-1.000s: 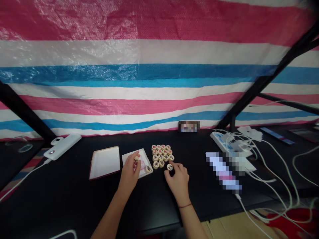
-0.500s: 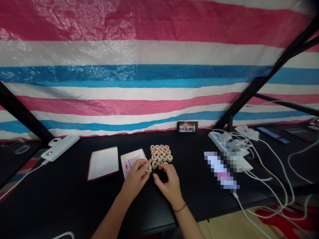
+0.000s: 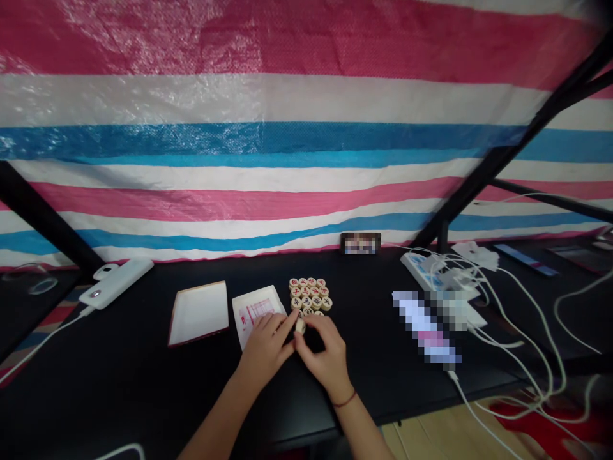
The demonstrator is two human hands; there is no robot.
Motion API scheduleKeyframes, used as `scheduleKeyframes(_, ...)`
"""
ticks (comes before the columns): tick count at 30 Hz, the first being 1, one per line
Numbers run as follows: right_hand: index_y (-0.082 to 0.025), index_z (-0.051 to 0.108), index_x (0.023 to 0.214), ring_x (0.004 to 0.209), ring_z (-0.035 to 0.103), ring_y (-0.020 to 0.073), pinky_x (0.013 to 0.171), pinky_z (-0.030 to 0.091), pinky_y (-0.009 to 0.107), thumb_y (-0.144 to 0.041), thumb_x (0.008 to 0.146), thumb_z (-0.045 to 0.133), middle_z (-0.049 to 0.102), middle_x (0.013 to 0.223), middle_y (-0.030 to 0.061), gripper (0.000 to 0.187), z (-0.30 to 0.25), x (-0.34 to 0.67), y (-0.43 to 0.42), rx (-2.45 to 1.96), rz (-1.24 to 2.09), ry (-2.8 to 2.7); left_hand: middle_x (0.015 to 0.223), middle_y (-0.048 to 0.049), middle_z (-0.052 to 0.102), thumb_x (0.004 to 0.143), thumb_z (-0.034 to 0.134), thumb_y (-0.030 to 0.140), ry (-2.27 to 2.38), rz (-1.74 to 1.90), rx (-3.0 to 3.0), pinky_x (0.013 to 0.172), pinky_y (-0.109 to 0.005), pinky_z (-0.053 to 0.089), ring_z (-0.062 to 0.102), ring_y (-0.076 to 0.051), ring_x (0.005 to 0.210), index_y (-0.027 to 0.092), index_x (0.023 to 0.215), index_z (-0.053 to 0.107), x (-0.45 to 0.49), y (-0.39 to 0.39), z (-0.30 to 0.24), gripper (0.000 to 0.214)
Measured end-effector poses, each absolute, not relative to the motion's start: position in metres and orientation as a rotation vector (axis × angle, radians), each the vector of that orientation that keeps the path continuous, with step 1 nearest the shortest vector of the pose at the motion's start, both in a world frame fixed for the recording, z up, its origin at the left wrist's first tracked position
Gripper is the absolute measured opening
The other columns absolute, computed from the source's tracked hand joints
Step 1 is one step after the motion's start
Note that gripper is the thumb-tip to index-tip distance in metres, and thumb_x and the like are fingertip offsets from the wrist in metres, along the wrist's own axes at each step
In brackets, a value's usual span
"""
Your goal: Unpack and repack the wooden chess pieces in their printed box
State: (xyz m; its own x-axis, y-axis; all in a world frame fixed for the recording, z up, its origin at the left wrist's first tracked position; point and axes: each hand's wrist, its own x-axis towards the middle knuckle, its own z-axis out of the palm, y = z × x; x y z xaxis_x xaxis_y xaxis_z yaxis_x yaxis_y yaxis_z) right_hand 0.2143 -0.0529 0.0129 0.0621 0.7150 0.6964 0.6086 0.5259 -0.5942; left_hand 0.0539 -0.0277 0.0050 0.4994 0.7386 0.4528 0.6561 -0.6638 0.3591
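A round, pale Chinese chess piece (image 3: 300, 326), tilted on edge, sits between the thumb and index finger of my right hand (image 3: 328, 351). My left hand (image 3: 268, 348) is right beside it, fingers stretched out and apart, index fingertip at or very near the piece. Just beyond my fingers stand rows of other Chinese chess pieces (image 3: 311, 292), with red characters in the far rows and black ones nearer. My fingers partly hide the nearest row. Left of them lies a white box tray (image 3: 249, 299) with a red-printed sheet in it, partly under my left hand.
An open white-lined box lid (image 3: 200, 313) lies farther left, and a white device with a cable (image 3: 117, 284) beyond it. A small screen (image 3: 360, 243) stands at the back. On the right are a phone (image 3: 424, 329), a power strip (image 3: 421, 271) and tangled white cables.
The chess piece at my left fingertips has moved right and tipped up, and now sits in my right finger and thumb. My left hand has shifted right, close to my right hand.
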Motion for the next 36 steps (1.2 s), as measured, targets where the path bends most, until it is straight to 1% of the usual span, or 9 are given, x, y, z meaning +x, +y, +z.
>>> scheduleKeyframes(3,-0.018,0.062,0.099,0.088,0.061,0.0219,0.078,0.051,0.038,-0.025,0.086,0.055,0.065,0.094,0.0098,0.016,0.005,0.226,-0.048,-1.366,-0.029,-1.404,0.111,-0.0103,0.062,0.086,0.061,0.040,1.401,0.818,2.544,0.089,-0.043,0.046,0.057,-0.027,0.102,0.023,0.142,0.040,0.050,-0.025,0.007,0.062)
scheduleKeyframes(6,-0.017,0.063,0.098,0.088,0.059,0.0229,0.078,0.049,0.039,-0.031,0.085,0.054,0.066,0.094,0.0100,0.021,-0.006,0.239,-0.043,-1.521,-0.056,-1.340,0.124,-0.0130,0.058,0.082,0.065,0.045,1.524,0.638,2.497,0.095,-0.046,0.042,0.054,-0.031,0.113,0.021,0.144,0.037,0.045,-0.022,0.008,0.072)
scheduleKeyframes(11,-0.017,0.065,0.096,0.084,0.058,0.0241,0.078,0.048,0.039,-0.033,0.079,0.055,0.068,0.089,0.0090,0.025,-0.018,0.245,-0.038,-1.666,0.030,-1.366,0.124,-0.0100,0.061,0.085,0.063,0.034,1.501,0.406,2.429,0.095,-0.041,0.044,0.056,-0.028,0.113,0.023,0.143,0.037,0.043,-0.021,0.015,0.065)
scheduleKeyframes(14,-0.019,0.064,0.096,0.086,0.058,0.0251,0.080,0.046,0.039,-0.034,0.078,0.054,0.069,0.091,0.0087,0.026,-0.019,0.243,-0.038,-1.718,0.093,-1.380,0.122,-0.0086,0.063,0.086,0.062,0.028,1.457,0.355,2.404,0.096,-0.042,0.044,0.057,-0.027,0.111,0.023,0.140,0.042,0.041,-0.020,0.021,0.058)
scheduleKeyframes(21,-0.019,0.058,0.108,0.085,0.058,0.0250,0.077,0.042,0.037,-0.037,0.079,0.052,0.068,0.096,0.0078,0.036,-0.018,0.241,-0.039,-1.808,0.127,-1.435,0.123,-0.0072,0.064,0.084,0.063,0.026,1.383,0.352,2.368,0.097,-0.043,0.043,0.058,-0.027,0.112,0.025,0.134,0.049,0.036,-0.018,0.026,0.052)
scheduleKeyframes(26,-0.019,0.058,0.102,0.085,0.058,0.0249,0.075,0.040,0.036,-0.040,0.082,0.050,0.067,0.097,0.0080,0.030,-0.022,0.241,-0.039,-1.836,0.105,-1.464,0.120,-0.0072,0.066,0.084,0.061,0.026,1.352,0.432,2.382,0.094,-0.041,0.044,0.060,-0.026,0.109,0.026,0.133,0.050,0.034,-0.018,0.021,0.050)
scheduleKeyframes(30,-0.020,0.058,0.097,0.083,0.057,0.0246,0.072,0.039,0.034,-0.040,0.084,0.051,0.067,0.092,0.0075,0.025,-0.024,0.243,-0.038,-1.826,0.064,-1.485,0.117,-0.0074,0.067,0.084,0.062,0.028,1.365,0.467,2.392,0.092,-0.041,0.045,0.061,-0.026,0.107,0.025,0.126,0.056,0.034,-0.017,0.017,0.042)
scheduleKeyframes(33,-0.019,0.058,0.097,0.084,0.056,0.0245,0.072,0.040,0.035,-0.036,0.083,0.053,0.065,0.094,0.0085,0.023,-0.020,0.242,-0.040,-1.748,0.003,-1.474,0.118,-0.0084,0.066,0.081,0.066,0.033,1.398,0.481,2.418,0.093,-0.043,0.043,0.059,-0.028,0.109,0.022,0.122,0.059,0.036,-0.019,0.018,0.042)
scheduleKeyframes(36,-0.019,0.057,0.091,0.083,0.056,0.0224,0.075,0.043,0.035,-0.026,0.084,0.052,0.062,0.088,0.0074,0.011,-0.011,0.235,-0.044,-1.558,-0.022,-1.481,0.115,-0.0088,0.066,0.082,0.065,0.039,1.477,0.492,2.445,0.091,-0.044,0.043,0.059,-0.029,0.107,0.021,0.115,0.062,0.039,-0.021,0.022,0.038)
